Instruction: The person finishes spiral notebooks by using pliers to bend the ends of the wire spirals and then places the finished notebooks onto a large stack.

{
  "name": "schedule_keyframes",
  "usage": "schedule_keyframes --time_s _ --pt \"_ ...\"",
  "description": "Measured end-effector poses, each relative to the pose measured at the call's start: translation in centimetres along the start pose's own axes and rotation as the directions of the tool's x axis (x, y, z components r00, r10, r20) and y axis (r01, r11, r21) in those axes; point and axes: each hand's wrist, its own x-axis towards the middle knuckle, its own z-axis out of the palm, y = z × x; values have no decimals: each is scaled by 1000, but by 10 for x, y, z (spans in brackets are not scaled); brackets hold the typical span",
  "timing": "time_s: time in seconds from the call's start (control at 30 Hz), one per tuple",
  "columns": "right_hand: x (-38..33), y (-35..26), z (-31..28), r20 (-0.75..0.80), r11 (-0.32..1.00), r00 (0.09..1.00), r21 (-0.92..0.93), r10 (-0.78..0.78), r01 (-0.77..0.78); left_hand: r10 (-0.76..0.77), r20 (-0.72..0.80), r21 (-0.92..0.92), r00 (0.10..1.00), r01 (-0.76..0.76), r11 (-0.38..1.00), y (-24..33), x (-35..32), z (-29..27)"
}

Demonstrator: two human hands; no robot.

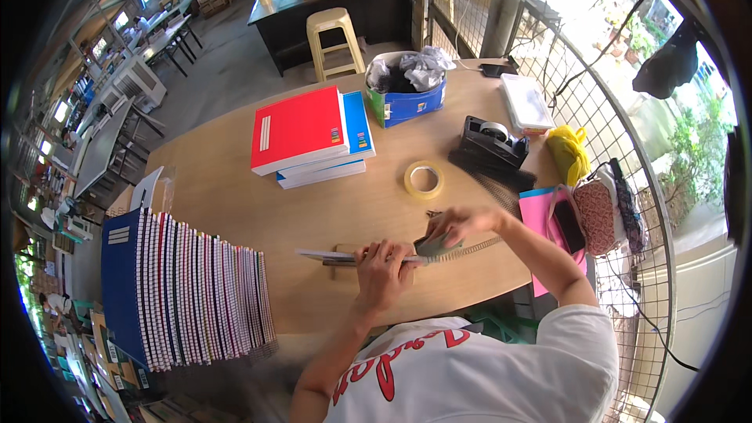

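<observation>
My left hand [384, 270] is closed over a thin notebook [325, 255], which is held nearly edge-on above the near part of the table. A long wire coil [474, 248] runs out to the right from the notebook's edge. My right hand [462, 227] is bent over the coil's start, its fingers curled and slightly blurred. Under those fingers sits a dark grey-green piece [432, 245] whose kind I cannot make out. A flat wooden block [341, 272] lies below the notebook, partly hidden by my left hand.
A tall stack of spiral-bound notebooks [196, 290] stands at the left. Red [301, 129] and blue books [359, 129] are piled behind. A tape roll [424, 180], a black tape dispenser [493, 142], a box of crumpled plastic [407, 106] and a pink folder [540, 223] lie around. Wire mesh borders the right.
</observation>
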Motion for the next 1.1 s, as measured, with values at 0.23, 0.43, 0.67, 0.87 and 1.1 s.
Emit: schedule_keyframes --time_s 0.23,0.43,0.67,0.87,1.1 --pt "-12 3 10 -163 941 980 -298 115 -160 25 55 -24 998 -24 999 -3 5 -4" --pt "-7 2 8 -70 987 993 -133 -99 89 58 4 -36 998 -58 998 -5 9 -5" --pt "11 12 12 -240 728 970 -670 -30 -143 90 -27 -30 996 -90 995 -7 6 -5" --pt "19 15 12 -190 962 979 -273 -74 19 130 -80 -59 988 -134 989 -7 7 -5" --pt "32 6 12 -211 719 976 -686 -49 -112 83 -137 5 987 -83 997 -24 -2 -16"
